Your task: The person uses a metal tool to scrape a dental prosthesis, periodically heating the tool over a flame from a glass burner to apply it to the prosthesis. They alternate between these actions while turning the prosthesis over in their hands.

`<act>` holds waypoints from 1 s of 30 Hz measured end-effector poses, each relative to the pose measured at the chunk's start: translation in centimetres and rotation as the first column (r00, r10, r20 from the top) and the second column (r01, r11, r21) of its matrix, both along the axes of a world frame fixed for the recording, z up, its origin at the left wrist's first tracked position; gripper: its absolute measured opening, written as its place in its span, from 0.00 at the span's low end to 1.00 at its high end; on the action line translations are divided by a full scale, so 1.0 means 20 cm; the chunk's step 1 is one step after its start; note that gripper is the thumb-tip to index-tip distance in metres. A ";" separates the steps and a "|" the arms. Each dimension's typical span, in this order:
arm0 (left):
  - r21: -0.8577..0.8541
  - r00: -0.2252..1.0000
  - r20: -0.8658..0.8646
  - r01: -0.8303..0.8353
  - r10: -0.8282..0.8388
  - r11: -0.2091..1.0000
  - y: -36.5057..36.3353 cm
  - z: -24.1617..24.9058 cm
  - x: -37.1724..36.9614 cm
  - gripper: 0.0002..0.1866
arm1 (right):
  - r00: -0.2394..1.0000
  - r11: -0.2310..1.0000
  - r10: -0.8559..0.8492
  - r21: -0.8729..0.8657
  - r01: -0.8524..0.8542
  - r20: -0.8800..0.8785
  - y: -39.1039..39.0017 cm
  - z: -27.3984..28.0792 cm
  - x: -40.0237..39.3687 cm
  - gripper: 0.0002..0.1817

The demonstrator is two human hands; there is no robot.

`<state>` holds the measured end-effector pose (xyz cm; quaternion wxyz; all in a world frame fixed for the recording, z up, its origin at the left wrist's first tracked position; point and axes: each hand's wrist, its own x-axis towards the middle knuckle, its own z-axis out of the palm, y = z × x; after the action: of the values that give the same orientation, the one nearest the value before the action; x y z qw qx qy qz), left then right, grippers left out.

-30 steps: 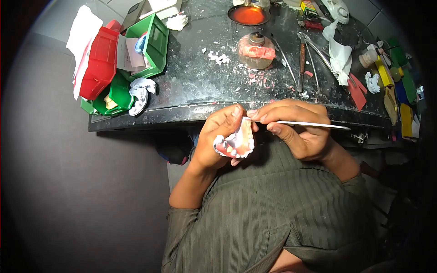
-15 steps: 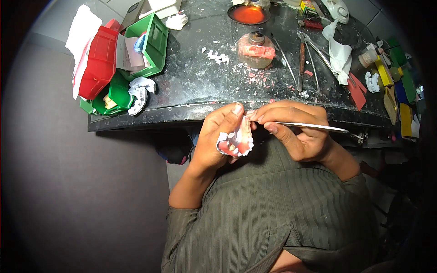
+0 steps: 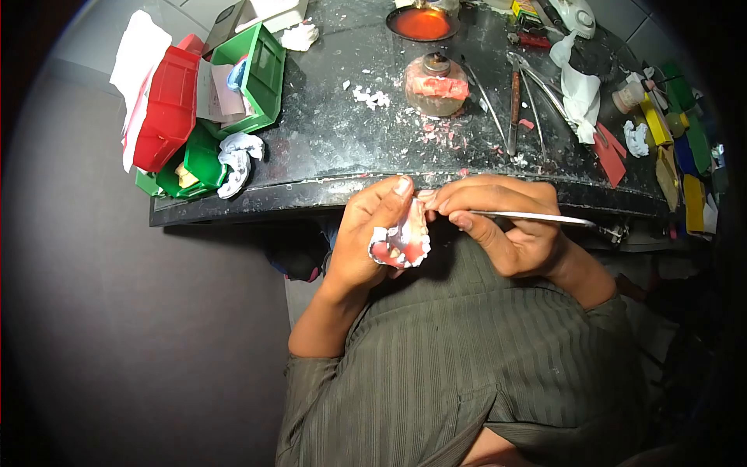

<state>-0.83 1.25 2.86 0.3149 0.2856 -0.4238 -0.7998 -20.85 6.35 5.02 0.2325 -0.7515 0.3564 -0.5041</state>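
A dental model (image 3: 410,239) with pink wax and white teeth is gripped in my left hand (image 3: 364,233), the thumb laid along its upper side. My right hand (image 3: 502,222) pinches a slim metal carving tool (image 3: 545,216), whose rear end points right, past the knuckles. The tool's working tip is hidden behind my right fingers, which meet the model's upper edge near my left thumb. Both hands are held in front of the bench's near edge, above my lap.
On the dark bench (image 3: 334,148) stand a spirit burner (image 3: 437,87) and a dish of red wax (image 3: 422,25). Green (image 3: 264,78) and red bins (image 3: 167,109) sit left. A wax knife (image 3: 514,109), pink wax sheets (image 3: 609,159) and plaster scraps (image 3: 372,98) lie about.
Both hands keep their hold on the dental model and the carving tool. The model has shifted very slightly left; the whole view has moved a little too.
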 end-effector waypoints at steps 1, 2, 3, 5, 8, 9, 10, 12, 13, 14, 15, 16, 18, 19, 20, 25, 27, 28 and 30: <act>-0.002 1.000 0.008 -0.007 0.007 1.000 0.00 0.00 0.00 0.20 | 1.000 1.000 0.000 0.002 0.000 0.000 0.00 -0.01 0.00 0.05; -0.005 1.000 0.015 -0.015 0.015 1.000 0.00 0.00 0.00 0.21 | 1.000 1.000 -0.008 -0.011 0.008 -0.001 0.00 -0.01 0.01 0.05; -0.007 1.000 0.015 -0.016 0.016 1.000 0.00 0.00 0.00 0.21 | 1.000 1.000 -0.016 -0.026 0.016 -0.003 0.00 -0.01 0.01 0.05; -0.022 0.999 0.019 -0.025 0.026 0.999 0.00 0.00 0.00 0.21 | 1.000 1.000 -0.011 -0.011 0.011 0.004 -0.01 -0.01 0.00 0.05; -0.035 0.999 0.023 -0.045 0.046 0.998 0.00 0.00 -0.02 0.21 | 1.000 1.000 -0.017 0.000 0.017 -0.016 -0.01 0.00 0.00 0.06; -0.035 0.999 0.022 -0.045 0.046 0.998 0.00 -0.01 -0.01 0.21 | 1.000 1.000 -0.017 -0.001 0.017 -0.016 -0.01 -0.01 0.00 0.06; -0.030 1.000 -0.010 -0.017 0.017 0.999 -0.01 -0.03 0.01 0.21 | 1.000 1.000 -0.003 0.004 0.003 0.000 -0.01 -0.01 0.00 0.06; -0.025 0.999 -0.042 0.012 -0.014 1.000 -0.01 -0.03 0.01 0.21 | 1.000 1.000 0.010 0.009 -0.010 0.018 -0.01 -0.02 0.00 0.06; -0.026 1.000 -0.018 -0.012 0.012 1.000 0.00 -0.01 -0.01 0.21 | 1.000 1.000 -0.006 -0.002 0.006 0.015 -0.01 -0.02 0.00 0.05; -0.027 0.999 0.006 -0.037 0.037 0.999 0.00 0.00 -0.01 0.21 | 1.000 1.000 -0.022 -0.014 0.022 0.012 -0.01 -0.02 0.00 0.05; -0.027 0.999 0.006 -0.037 0.037 0.999 0.00 0.00 -0.01 0.21 | 1.000 1.000 -0.022 -0.014 0.022 0.012 -0.01 -0.02 0.00 0.05; -0.024 1.000 0.000 -0.029 0.029 0.999 0.00 0.00 -0.01 0.21 | 1.000 1.000 0.001 0.001 -0.001 0.031 -0.01 -0.02 0.00 0.05; -0.019 1.000 -0.003 -0.021 0.021 1.000 0.00 0.00 -0.01 0.21 | 0.998 1.000 0.006 0.020 -0.007 0.057 -0.02 -0.02 0.00 0.04; -0.018 1.000 -0.005 -0.028 0.028 0.999 0.00 0.00 -0.01 0.21 | 0.998 1.000 0.006 0.021 -0.007 0.057 -0.02 -0.02 0.00 0.04; -0.017 0.999 -0.008 -0.034 0.034 0.999 0.00 0.00 -0.01 0.21 | 0.999 1.000 0.006 0.014 -0.007 0.049 -0.02 -0.03 0.00 0.04; -0.007 0.997 -0.070 0.019 -0.019 1.000 -0.02 -0.04 0.01 0.22 | 0.992 0.997 0.024 0.070 -0.033 0.121 -0.03 -0.03 -0.02 0.05; -0.008 0.994 -0.099 0.048 -0.049 0.999 -0.02 -0.05 0.01 0.22 | 0.996 0.999 0.013 0.031 -0.016 0.084 -0.04 -0.03 -0.02 0.08; 0.005 0.995 -0.100 0.023 -0.022 1.000 -0.01 -0.05 0.00 0.22 | 0.999 0.999 0.009 -0.034 -0.007 0.043 -0.05 -0.04 0.01 0.08; 0.019 0.995 -0.099 0.001 0.001 1.000 -0.01 -0.05 0.00 0.22 | 0.997 0.998 0.040 -0.053 -0.043 -0.069 -0.04 -0.04 0.01 0.11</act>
<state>-0.87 1.06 1.95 0.3330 0.2485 -0.4002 -0.8168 -20.63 5.48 4.16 0.2101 -0.7816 0.3346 -0.4827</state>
